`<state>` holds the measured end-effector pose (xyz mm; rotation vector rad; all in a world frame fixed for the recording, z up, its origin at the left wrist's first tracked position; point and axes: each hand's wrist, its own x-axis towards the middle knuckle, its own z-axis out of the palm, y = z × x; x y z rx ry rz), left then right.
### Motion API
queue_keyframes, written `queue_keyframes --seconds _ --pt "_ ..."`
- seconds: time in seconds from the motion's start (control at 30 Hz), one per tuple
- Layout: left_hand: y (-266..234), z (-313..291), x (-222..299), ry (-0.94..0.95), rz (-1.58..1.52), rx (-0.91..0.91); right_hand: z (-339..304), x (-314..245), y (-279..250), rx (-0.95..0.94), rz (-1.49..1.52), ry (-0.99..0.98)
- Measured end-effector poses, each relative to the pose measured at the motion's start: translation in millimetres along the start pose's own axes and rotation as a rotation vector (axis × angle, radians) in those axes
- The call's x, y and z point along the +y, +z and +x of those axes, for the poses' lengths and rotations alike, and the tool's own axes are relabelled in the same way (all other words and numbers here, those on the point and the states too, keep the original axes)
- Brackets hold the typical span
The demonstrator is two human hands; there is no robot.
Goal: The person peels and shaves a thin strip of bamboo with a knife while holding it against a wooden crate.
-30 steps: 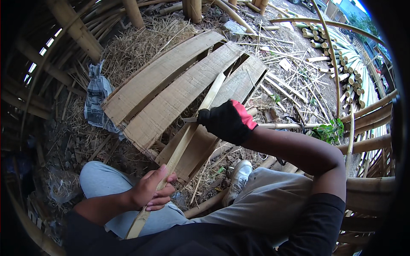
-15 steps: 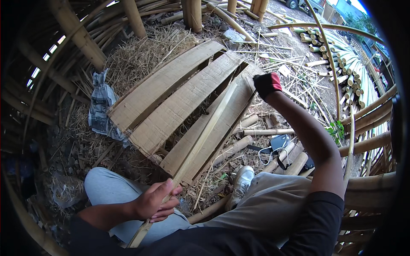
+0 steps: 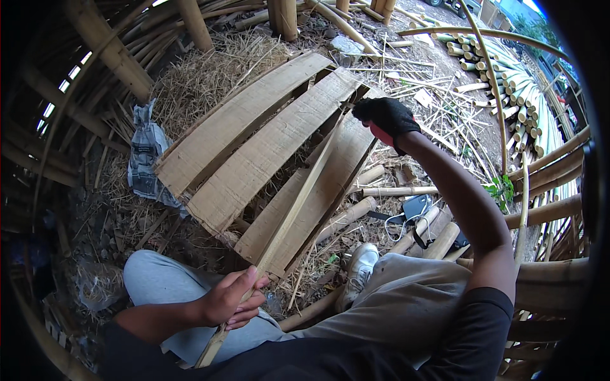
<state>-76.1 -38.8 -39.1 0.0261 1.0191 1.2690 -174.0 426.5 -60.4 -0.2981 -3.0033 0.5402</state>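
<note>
A long pale split-bamboo strip (image 3: 297, 206) lies slantwise over a slatted wooden bench top made of three wide planks (image 3: 273, 149). Its near end, by my lap, is gripped in my bare left hand (image 3: 235, 298), fingers wrapped round it. At the far right end of the planks is my right hand (image 3: 389, 122), in a black and red glove. Its fingers are bent and bunched together, close to the far end of the strip. Whatever they hold, if anything, is hidden by the dark glove.
Dry straw (image 3: 216, 82) and crumpled printed paper (image 3: 146, 159) lie left of the planks. Cut bamboo pieces (image 3: 346, 219) and a grey-blue device with a white cable (image 3: 416, 208) lie to the right. Stacked bamboo poles (image 3: 524, 101) stand beyond; bamboo railings surround me.
My right hand has turned and shifted slightly left and inward over the plank, showing more of the black glove. My left hand keeps its hold on the strip.
</note>
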Motion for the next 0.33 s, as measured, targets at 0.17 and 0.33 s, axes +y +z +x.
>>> queue_keyframes --seconds 0.17,0.33 --pt "9 3 -1 -0.006 0.077 0.011 -6 -10 12 -0.091 0.249 0.075" --pt "11 5 -2 -0.004 0.095 0.009 -3 -25 16 -0.200 0.244 0.183"
